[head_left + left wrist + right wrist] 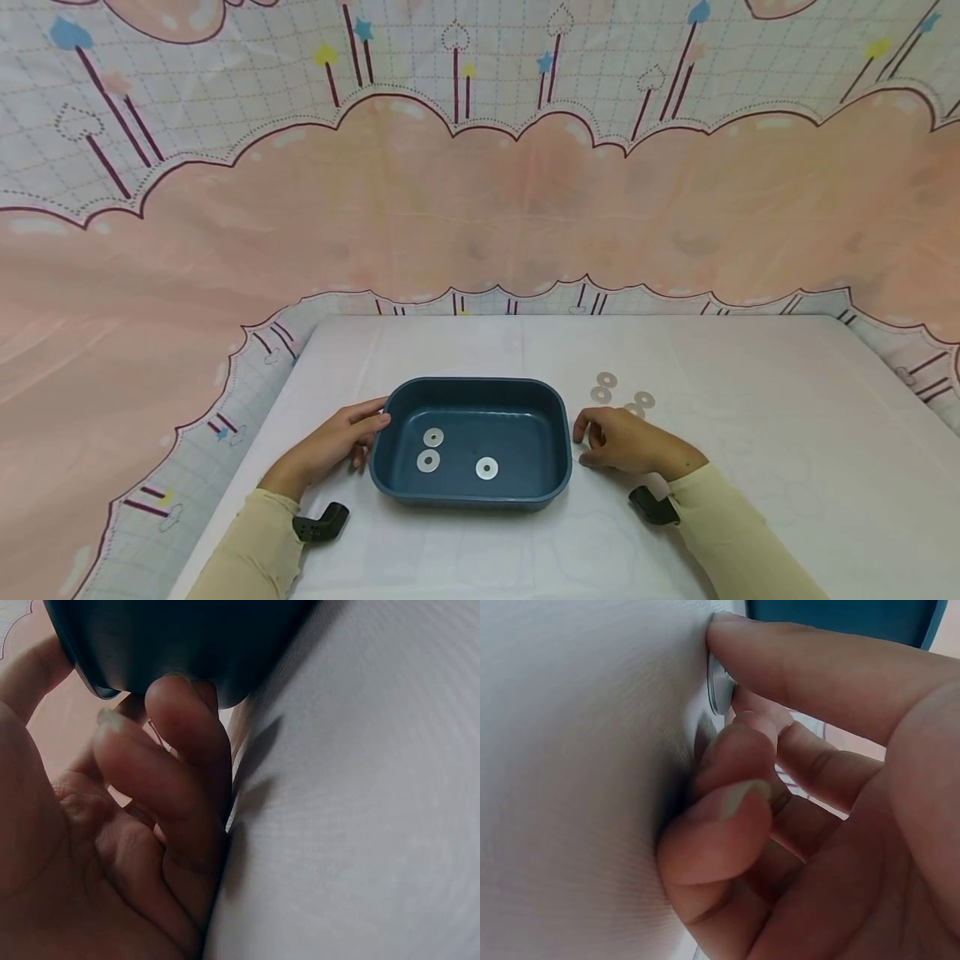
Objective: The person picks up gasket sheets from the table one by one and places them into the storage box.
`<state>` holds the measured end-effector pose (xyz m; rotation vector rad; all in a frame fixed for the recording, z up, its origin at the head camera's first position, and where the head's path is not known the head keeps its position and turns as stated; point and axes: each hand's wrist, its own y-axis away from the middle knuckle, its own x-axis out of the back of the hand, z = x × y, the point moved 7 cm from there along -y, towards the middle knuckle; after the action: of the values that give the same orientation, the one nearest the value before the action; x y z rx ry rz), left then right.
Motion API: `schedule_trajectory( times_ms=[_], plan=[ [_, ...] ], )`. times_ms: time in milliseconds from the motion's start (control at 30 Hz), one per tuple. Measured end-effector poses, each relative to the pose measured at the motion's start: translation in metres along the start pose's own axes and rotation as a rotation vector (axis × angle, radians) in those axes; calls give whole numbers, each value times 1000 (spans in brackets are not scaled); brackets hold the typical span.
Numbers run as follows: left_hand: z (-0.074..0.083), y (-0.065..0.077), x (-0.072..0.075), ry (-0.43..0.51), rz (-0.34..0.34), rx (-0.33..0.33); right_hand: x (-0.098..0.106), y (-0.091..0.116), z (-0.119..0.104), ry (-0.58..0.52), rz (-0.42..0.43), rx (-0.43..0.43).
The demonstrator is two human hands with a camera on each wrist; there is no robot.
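A dark blue rectangular tray (472, 492) stands on the white table, with three pale flat washers in it: two washers (428, 461) at the left and one washer (487, 468) right of middle. My left hand (333, 442) holds the tray's left end, thumb and index at the rim, the other fingers bent below it. Beside the tray's right end, my right hand (630, 442) is low at the tabletop. In the right wrist view, its thumb and a fingertip pinch a thin metal washer (718, 686) close against the table surface.
Beyond the right hand lie several more washers (601, 395) on the white table (750, 375), partly hidden by the hand. A patterned cloth (480, 217) hangs behind the table. Each wrist wears a black camera (322, 523).
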<state>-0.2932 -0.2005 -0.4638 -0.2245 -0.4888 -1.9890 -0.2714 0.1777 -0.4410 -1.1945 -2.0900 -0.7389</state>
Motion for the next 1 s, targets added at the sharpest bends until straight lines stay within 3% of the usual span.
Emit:
schedule_trajectory(
  times_ms=[200,500,800,1000],
  plan=[
    [0,2,-1,2,5,4,-2,0,0,19,8,-19],
    [0,2,-2,5,5,-5,-1,2,-6,44,18,55],
    [0,3,-4,0,16,7,-3,3,-3,11,-7,60],
    [4,6,-5,21,3,-16,-2,3,-7,19,-19,122]
  ],
)
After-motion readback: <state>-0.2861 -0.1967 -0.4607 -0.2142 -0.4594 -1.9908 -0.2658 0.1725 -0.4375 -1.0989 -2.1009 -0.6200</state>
